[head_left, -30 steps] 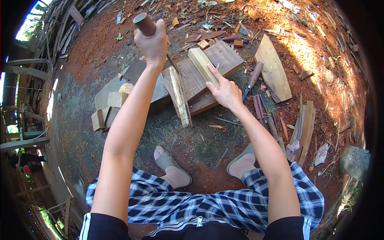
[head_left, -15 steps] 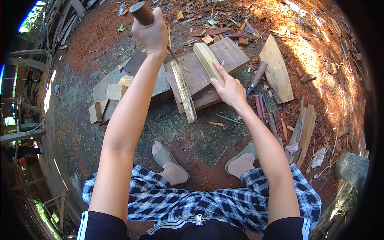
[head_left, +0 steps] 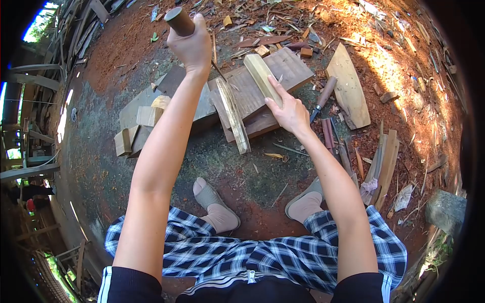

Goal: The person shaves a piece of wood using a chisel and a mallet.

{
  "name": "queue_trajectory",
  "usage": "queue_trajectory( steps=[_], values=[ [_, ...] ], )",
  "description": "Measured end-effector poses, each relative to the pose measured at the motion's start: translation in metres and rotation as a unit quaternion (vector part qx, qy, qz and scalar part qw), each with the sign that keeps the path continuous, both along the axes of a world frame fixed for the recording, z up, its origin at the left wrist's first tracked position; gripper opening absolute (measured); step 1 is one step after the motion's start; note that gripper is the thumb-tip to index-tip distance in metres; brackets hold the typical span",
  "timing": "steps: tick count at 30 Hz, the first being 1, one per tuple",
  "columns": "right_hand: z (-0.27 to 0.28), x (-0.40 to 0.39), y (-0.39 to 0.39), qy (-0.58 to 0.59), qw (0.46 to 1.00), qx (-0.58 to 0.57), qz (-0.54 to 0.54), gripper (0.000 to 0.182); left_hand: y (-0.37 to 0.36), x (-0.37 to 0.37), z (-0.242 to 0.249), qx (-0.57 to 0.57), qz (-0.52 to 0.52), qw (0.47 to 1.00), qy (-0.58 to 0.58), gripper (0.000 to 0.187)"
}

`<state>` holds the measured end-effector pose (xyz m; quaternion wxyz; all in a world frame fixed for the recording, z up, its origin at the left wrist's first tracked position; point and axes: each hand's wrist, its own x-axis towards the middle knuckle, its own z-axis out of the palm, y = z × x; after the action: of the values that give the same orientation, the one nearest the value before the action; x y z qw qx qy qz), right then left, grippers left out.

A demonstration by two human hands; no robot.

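Raised at the upper left, my left hand [head_left: 189,50] is closed around the round wooden handle [head_left: 179,21] of a bladed tool. Its thin dark blade [head_left: 219,71] shows edge-on, pointing down and right to the top of a narrow split wood strip [head_left: 233,116]. My right hand [head_left: 292,115] grips the lower end of a pale squared wood block [head_left: 260,71], thumb on the near side and fingers along the far side. That block leans over a thick brown board [head_left: 290,70], and the strip rests against the board's left part.
Right of the board lie a wooden-handled knife [head_left: 327,92], a pale pointed plank [head_left: 348,91] and long offcuts [head_left: 386,169]. Small wood blocks [head_left: 148,115] sit on a dark slab [head_left: 204,107] at left. My sandalled feet [head_left: 216,204] are close below. Chips and shavings litter the ground.
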<state>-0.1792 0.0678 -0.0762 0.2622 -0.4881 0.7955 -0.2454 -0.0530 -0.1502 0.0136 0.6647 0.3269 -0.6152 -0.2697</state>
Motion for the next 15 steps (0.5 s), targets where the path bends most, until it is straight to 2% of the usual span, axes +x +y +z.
queue_trajectory(
  steps=[6,9,11,15],
  values=[
    [0.002,-0.001,-0.002,-0.011,1.000,0.018,-0.004,0.066,0.023,0.006,0.007,0.035,-0.043,0.998,0.028,0.021],
    [0.001,-0.001,0.000,-0.005,1.000,0.012,-0.004,0.065,0.050,0.007,0.012,0.099,-0.071,0.992,0.038,0.023],
    [0.002,0.000,-0.002,-0.010,1.000,0.013,-0.007,0.065,0.062,0.010,0.008,0.184,-0.089,0.972,0.114,0.023],
    [0.000,-0.001,0.002,0.003,1.000,0.008,-0.006,0.066,0.062,0.014,0.013,0.143,-0.119,0.979,0.085,0.022]
  ],
)
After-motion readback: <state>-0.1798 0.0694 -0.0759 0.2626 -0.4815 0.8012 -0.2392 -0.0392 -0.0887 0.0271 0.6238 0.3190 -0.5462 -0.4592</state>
